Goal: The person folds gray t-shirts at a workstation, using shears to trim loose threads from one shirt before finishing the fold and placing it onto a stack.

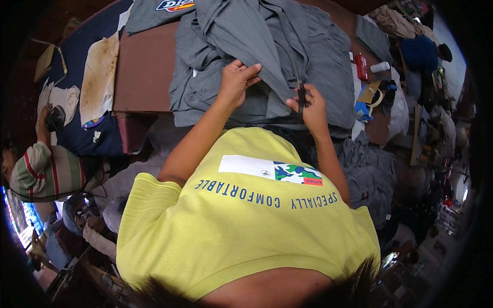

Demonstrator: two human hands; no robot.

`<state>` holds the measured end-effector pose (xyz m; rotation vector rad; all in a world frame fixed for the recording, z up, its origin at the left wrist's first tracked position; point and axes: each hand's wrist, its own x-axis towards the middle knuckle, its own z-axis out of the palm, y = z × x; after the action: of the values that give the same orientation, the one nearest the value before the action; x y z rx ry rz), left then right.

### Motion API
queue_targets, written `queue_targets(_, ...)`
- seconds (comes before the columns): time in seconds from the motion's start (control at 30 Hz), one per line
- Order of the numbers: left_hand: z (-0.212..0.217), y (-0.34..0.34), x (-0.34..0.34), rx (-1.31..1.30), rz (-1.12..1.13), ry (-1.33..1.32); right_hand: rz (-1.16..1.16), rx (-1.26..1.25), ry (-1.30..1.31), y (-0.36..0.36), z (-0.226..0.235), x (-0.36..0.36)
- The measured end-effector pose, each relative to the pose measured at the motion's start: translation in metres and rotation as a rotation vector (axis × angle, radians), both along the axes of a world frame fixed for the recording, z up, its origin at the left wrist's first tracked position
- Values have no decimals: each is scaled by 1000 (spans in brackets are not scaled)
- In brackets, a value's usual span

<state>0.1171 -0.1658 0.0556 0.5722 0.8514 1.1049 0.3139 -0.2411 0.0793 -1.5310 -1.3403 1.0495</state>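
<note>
A grey garment (246,46) lies spread over the table in front of me. My left hand (239,83) pinches an edge of its cloth between thumb and fingers. To the right, my right hand (311,107) is closed around small black scissors (301,97), which look like thread snips. They point away from me, close to a seam of the garment, and my right thumb and fingertips lie near the cloth's lower corner. Whether the blades touch the cloth I cannot make out. More grey cloth (334,97) is layered underneath, at the table's near edge.
The brown table (146,66) bears a folded grey garment with a printed patch (162,13) at far left. On the right are a red box (361,66), a white spool (380,67) and a tape roll (377,97). A co-worker in a striped shirt (49,172) holds an iron (55,118) at left.
</note>
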Motion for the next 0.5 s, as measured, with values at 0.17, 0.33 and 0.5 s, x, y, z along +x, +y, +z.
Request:
queue_targets(0.17,9,-21,14,-39,-79,41,-54,-175,96,-59,-12,31)
queue_targets(0.33,-2,5,1,-27,138,-18,-119,-232,213,-89,-32,38)
queue_targets(0.5,-8,32,-27,323,547,214,-174,-138,216,-84,-21,42)
